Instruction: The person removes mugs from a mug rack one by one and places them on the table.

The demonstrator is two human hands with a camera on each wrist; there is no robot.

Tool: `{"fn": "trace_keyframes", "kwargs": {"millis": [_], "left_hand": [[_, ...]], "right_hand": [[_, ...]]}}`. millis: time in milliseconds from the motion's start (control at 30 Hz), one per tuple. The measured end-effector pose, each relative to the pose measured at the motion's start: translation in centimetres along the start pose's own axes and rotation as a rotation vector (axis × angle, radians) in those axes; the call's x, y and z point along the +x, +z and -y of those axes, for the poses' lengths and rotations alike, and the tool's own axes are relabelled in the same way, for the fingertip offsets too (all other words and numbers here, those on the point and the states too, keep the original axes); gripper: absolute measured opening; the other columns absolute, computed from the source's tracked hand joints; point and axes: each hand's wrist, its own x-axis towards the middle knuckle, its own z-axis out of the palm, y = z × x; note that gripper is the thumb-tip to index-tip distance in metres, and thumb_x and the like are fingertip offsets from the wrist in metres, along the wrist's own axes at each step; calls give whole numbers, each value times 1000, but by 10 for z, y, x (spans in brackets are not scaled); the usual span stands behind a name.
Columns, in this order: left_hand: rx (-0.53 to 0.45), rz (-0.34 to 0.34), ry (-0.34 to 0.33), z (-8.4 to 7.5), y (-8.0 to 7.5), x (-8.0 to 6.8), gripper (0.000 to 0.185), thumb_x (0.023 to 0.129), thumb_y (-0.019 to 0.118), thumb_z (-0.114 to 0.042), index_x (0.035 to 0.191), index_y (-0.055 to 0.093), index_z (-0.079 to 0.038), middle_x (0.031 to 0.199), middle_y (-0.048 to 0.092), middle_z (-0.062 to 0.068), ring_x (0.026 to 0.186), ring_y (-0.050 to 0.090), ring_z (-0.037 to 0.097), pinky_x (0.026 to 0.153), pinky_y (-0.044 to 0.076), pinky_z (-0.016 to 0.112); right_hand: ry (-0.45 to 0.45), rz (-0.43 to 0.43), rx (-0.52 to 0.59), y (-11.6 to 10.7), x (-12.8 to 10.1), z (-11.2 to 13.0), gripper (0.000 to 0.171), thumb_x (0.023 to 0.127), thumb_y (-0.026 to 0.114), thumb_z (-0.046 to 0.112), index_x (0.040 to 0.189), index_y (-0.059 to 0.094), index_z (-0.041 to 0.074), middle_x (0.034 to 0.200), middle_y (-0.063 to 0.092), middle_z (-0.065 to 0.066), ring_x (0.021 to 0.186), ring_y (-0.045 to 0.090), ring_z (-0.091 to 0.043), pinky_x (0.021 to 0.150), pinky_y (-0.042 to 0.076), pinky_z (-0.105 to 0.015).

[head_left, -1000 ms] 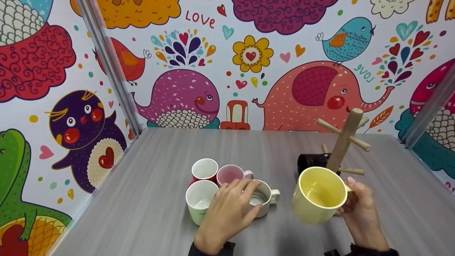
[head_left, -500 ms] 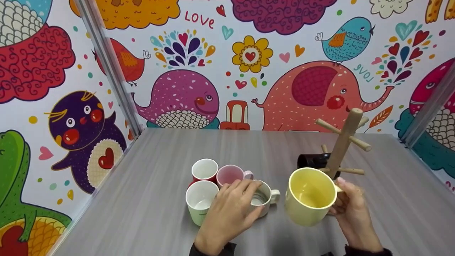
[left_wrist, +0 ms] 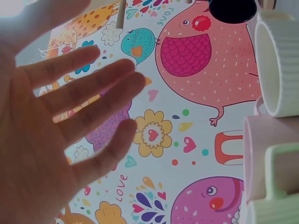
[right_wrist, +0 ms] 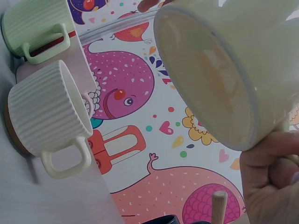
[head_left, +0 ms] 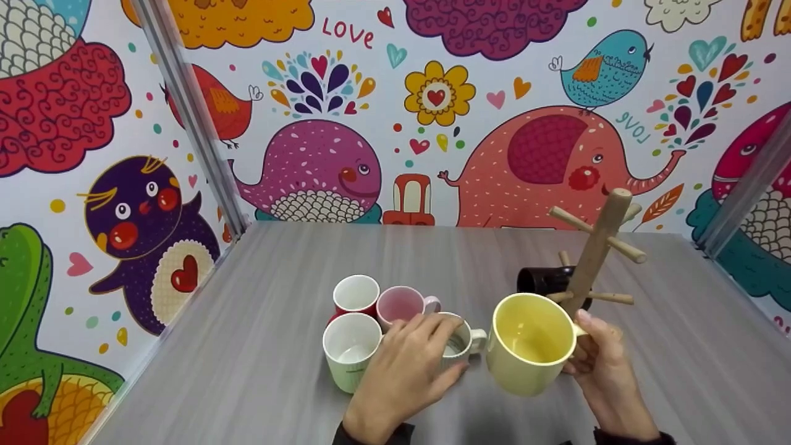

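Since a second ago the yellow mug (head_left: 528,351) has been carried toward nine o'clock, now just beside the white ribbed mug (head_left: 460,346). It is held above the table (head_left: 259,346), tilted, mouth toward the viewer, handle at three o'clock. The handle is gripped by the right hand (head_left: 602,371); the left hand (head_left: 405,374) rests open-fingered over the white ribbed mug.

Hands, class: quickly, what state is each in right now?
Left hand: open, fingers straight, over the white mug.
Right hand: grips the yellow mug.
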Motion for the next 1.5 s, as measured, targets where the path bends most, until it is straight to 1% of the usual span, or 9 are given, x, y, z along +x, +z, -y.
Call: {"fn": "trace_keyframes", "kwargs": {"millis": [167, 333, 533, 733, 933, 1133, 1300, 1367, 1500], "left_hand": [[-1, -3, 8, -1, 1, 0, 44, 74, 72, -39, 108, 59, -15, 103, 59, -7, 96, 54, 9, 71, 42, 28], [-25, 1, 8, -2, 1, 0, 45, 74, 71, -41, 108, 58, -16, 103, 59, -6, 96, 55, 9, 74, 43, 29], [-87, 19, 0, -3, 2, 0, 46, 79, 62, -52, 109, 57, -16, 104, 58, -5, 96, 56, 11, 79, 45, 32], [-129, 38, -15, -7, 2, 1, 54, 79, 54, -60, 110, 57, -16, 104, 58, -6, 100, 54, 11, 82, 45, 33], [-108, 38, 0, -10, 2, 3, 60, 78, 49, -66, 107, 56, -14, 99, 58, -4, 95, 54, 11, 83, 44, 31], [-93, 51, -18, -11, 2, 2, 64, 77, 48, -68, 109, 56, -13, 101, 58, -3, 96, 53, 11, 84, 44, 32], [-93, 42, -13, -11, 2, 2, 65, 77, 48, -68, 111, 54, -13, 102, 59, -3, 97, 54, 11, 85, 44, 32], [-105, 42, -15, -10, 2, 2, 66, 78, 47, -67, 113, 54, -12, 103, 59, -3, 98, 54, 11, 85, 44, 33], [-136, 43, -23, -10, 3, 2, 66, 80, 46, -64, 119, 51, -11, 106, 59, -3, 101, 54, 11, 90, 41, 34]], "right_hand": [[30, -23, -47, 5, -1, -1, 42, 100, 24, 13, 58, 24, 9, 53, 13, -3, 45, 6, -18, 46, 10, -30], [59, -13, -81, 7, -1, -3, 42, 100, 22, 12, 58, 20, 10, 52, 11, -4, 45, 5, -18, 46, 10, -30], [76, -6, -84, 8, -1, -4, 42, 99, 22, 12, 58, 20, 10, 52, 11, -4, 45, 5, -19, 46, 12, -30], [62, 17, -63, 11, -1, -7, 42, 99, 24, 11, 57, 21, 9, 52, 11, -4, 45, 5, -19, 46, 11, -30], [62, 32, -80, 13, -1, -9, 42, 99, 25, 11, 57, 21, 9, 52, 11, -6, 45, 6, -20, 46, 14, -30], [57, 50, -66, 14, -1, -10, 43, 99, 25, 9, 56, 20, 8, 51, 11, -6, 45, 6, -19, 46, 15, -30], [42, 94, -50, 14, -1, -12, 43, 99, 23, 9, 55, 20, 8, 51, 11, -6, 44, 6, -19, 45, 14, -30], [28, 132, -40, 13, 0, -13, 43, 99, 21, 8, 55, 20, 7, 50, 12, -6, 44, 7, -19, 45, 14, -30], [5, 221, 5, 11, 1, -15, 44, 98, 18, 7, 55, 20, 7, 50, 14, -7, 43, 9, -19, 45, 16, -31]]}}
